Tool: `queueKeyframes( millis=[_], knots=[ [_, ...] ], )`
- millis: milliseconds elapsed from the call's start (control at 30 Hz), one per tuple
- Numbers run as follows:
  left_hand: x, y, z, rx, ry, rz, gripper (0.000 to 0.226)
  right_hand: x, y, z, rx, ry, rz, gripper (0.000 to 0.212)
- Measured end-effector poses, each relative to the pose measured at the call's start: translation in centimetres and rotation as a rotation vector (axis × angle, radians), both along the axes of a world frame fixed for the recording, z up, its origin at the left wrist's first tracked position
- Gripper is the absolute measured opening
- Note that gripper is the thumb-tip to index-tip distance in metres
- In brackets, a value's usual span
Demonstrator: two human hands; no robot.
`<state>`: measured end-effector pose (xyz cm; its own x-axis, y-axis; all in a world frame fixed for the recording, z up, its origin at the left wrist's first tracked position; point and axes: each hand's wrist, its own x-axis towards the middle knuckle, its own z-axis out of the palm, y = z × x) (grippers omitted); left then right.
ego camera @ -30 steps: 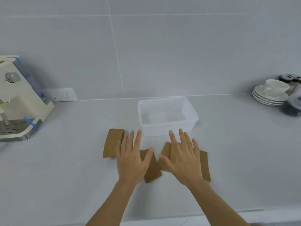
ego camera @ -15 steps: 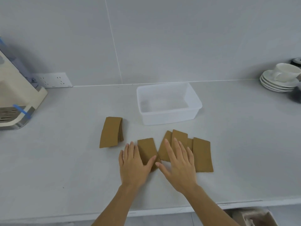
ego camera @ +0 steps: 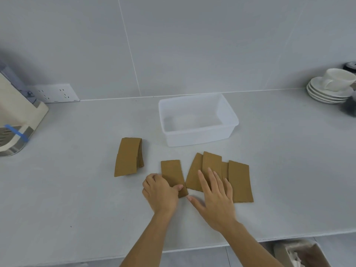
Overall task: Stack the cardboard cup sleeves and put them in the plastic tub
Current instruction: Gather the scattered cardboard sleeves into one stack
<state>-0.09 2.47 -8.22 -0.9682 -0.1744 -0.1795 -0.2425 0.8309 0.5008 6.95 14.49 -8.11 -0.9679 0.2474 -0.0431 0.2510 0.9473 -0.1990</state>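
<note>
Brown cardboard cup sleeves lie flat on the grey counter in front of a clear plastic tub point(ego camera: 198, 138), which holds nothing. A small stack of sleeves point(ego camera: 128, 156) sits to the left. A single sleeve point(ego camera: 172, 173) lies in the middle, and my left hand point(ego camera: 160, 192) pinches its near end with curled fingers and thumb. To its right, several overlapping sleeves point(ego camera: 238, 180) fan out. My right hand point(ego camera: 215, 195) rests flat on them with its fingers spread, hiding their near ends.
A cream coffee machine point(ego camera: 13, 120) stands at the far left by a wall socket point(ego camera: 55, 93). Stacked saucers with a white cup point(ego camera: 331, 87) sit at the far right. The counter's front edge runs just below my forearms, with a box point(ego camera: 300, 255) beneath it.
Both hands have drawn back toward me, uncovering the sleeves. My left hand went from flat and open to curled on the single sleeve's near end. The view has tilted downward.
</note>
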Motion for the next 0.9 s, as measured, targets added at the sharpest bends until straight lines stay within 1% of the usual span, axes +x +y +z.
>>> queueKeyframes(
  millis=[100,233,300,400,433,500,567,633,667,733,767,833,900],
  knots=[
    [-0.6,0.0,0.5,0.019,-0.076,0.045,0.076,0.2,0.2,-0.1,-0.002,-0.002,-0.010,0.075],
    [-1.4,-0.4,0.5,0.013,-0.140,0.031,0.081,0.3,0.5,-0.1,-0.014,0.017,-0.031,0.073],
    [-1.7,-0.6,0.5,0.038,-0.153,0.011,0.078,0.3,0.7,0.0,-0.031,0.028,-0.040,0.079],
    [-1.9,-0.9,0.5,0.123,-0.150,-0.024,0.065,0.2,1.0,-0.2,-0.056,0.078,-0.045,0.084],
    [-2.0,-1.1,0.5,0.193,-0.151,-0.024,0.058,0.2,1.1,-0.3,-0.061,0.095,-0.049,0.085],
    [-2.1,-1.4,0.5,0.418,-0.172,0.003,0.045,0.2,1.3,-0.4,-0.067,0.123,-0.066,0.086],
    [-2.1,-1.6,0.8,0.607,-0.183,0.037,0.034,0.3,1.5,-0.4,-0.081,0.114,-0.075,0.081],
    [-1.9,-1.6,1.0,0.702,-0.193,0.042,0.026,0.4,1.8,-0.4,-0.103,0.119,-0.090,0.074],
    [-1.8,-1.5,1.2,0.741,-0.216,0.040,0.024,0.6,1.9,-0.3,-0.111,0.126,-0.103,0.075],
    [-1.4,-1.2,1.6,0.830,-0.288,0.045,0.019,0.9,2.3,0.0,-0.116,0.141,-0.135,0.081],
    [-1.3,-1.0,1.8,0.884,-0.325,0.057,0.019,1.0,2.6,0.2,-0.125,0.155,-0.160,0.077],
    [-1.0,-0.8,2.2,1.004,-0.378,0.087,0.021,1.2,3.3,0.2,-0.148,0.192,-0.223,0.061],
    [-0.9,-0.5,2.4,1.114,-0.404,0.102,0.026,1.2,4.2,0.3,-0.160,0.213,-0.309,0.054]
  ],
)
